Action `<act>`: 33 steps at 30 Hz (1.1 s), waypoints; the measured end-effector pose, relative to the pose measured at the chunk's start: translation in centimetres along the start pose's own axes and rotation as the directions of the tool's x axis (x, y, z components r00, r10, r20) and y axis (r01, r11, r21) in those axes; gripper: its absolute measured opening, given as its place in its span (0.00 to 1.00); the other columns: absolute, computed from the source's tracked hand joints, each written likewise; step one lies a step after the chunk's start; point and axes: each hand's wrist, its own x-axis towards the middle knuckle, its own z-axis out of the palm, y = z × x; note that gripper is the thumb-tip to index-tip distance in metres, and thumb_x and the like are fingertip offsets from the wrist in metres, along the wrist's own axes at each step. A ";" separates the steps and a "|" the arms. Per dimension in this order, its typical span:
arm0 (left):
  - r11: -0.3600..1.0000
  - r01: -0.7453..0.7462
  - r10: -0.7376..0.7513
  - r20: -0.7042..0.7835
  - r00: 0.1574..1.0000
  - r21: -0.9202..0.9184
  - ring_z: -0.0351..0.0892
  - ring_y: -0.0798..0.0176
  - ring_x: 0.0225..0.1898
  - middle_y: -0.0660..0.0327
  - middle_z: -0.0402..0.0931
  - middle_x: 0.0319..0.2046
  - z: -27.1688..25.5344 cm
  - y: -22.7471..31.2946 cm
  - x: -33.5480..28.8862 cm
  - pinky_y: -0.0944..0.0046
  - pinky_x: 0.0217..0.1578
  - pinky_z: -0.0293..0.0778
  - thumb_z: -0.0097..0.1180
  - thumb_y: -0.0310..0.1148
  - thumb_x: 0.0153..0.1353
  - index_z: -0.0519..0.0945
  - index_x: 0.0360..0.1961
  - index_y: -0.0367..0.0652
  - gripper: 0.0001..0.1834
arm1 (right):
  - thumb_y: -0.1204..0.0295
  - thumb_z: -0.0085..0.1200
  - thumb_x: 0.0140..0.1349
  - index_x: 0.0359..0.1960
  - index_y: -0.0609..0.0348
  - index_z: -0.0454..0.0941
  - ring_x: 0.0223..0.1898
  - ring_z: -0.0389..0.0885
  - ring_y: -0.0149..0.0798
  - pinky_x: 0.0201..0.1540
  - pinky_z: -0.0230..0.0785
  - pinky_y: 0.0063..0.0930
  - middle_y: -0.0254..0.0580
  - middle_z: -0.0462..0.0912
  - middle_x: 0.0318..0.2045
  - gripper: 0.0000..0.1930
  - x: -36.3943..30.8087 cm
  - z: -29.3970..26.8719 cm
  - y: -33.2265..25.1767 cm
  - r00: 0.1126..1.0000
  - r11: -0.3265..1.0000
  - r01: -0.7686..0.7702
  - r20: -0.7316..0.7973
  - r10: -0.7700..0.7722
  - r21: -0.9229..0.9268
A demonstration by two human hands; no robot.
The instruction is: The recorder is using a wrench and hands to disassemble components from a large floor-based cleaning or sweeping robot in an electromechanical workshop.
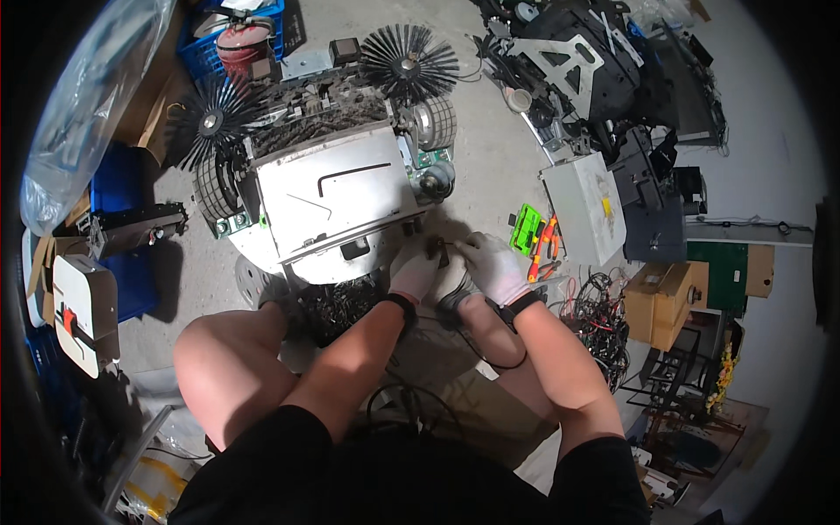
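Observation:
My left hand (415,268), in a white glove, is closed around a small dark part (441,252) whose kind I cannot make out. Close on its right, my right hand (495,263), also gloved, has its fingers pinched at that part; a thin dark piece seems to run between the two hands. Both are just off the front right corner of an upturned wheeled machine (346,229) with a pale metal panel. On this panel lie a large black hex key (350,170) and a thinner one (313,201). Two black round brushes (408,64) flank its far end.
Right of my hands lie a green bit case (526,229) and orange-handled pliers (544,241). Beyond them are a grey metal box (584,208), tangled wires (597,319) and a cardboard box (663,306). Dark machine parts heap at the far right. A blue crate (203,54) stands far left.

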 end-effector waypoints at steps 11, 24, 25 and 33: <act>0.878 -0.307 0.292 0.097 0.952 0.367 0.78 0.48 0.39 0.53 0.76 0.34 -2.2 3.5 2.6 0.52 0.38 0.75 0.53 0.34 0.58 0.77 0.37 0.45 0.08 | 0.76 0.53 0.55 0.41 0.56 0.82 0.37 0.79 0.51 0.42 0.72 0.40 0.46 0.79 0.37 0.12 -2.3 -4.3 2.2 0.914 0.890 -0.148 -0.285 0.290 0.431; 0.451 -0.528 0.112 0.541 0.833 0.720 0.82 0.47 0.39 0.48 0.79 0.35 -1.6 6.4 5.7 0.52 0.40 0.78 0.58 0.39 0.54 0.77 0.38 0.41 0.14 | 0.71 0.47 0.58 0.38 0.55 0.81 0.40 0.79 0.50 0.46 0.73 0.41 0.47 0.76 0.36 0.11 -4.4 -6.4 5.1 0.885 0.879 0.015 -0.415 0.210 0.477; 0.436 -0.511 0.082 0.533 0.842 0.740 0.82 0.47 0.39 0.48 0.80 0.35 -1.3 6.6 5.7 0.53 0.41 0.78 0.59 0.39 0.54 0.78 0.39 0.41 0.15 | 0.71 0.47 0.58 0.38 0.55 0.81 0.40 0.79 0.51 0.46 0.72 0.42 0.48 0.76 0.37 0.11 -4.5 -6.5 5.3 0.882 0.864 0.030 -0.421 0.213 0.502; 0.815 -0.213 0.055 0.294 0.954 0.539 0.80 0.41 0.40 0.42 0.79 0.35 -2.7 6.4 5.3 0.51 0.43 0.75 0.59 0.38 0.53 0.76 0.40 0.32 0.20 | 0.68 0.46 0.64 0.42 0.58 0.81 0.44 0.78 0.53 0.49 0.71 0.40 0.51 0.79 0.39 0.13 -5.8 -7.6 8.0 0.830 0.782 -0.038 -0.416 0.372 0.622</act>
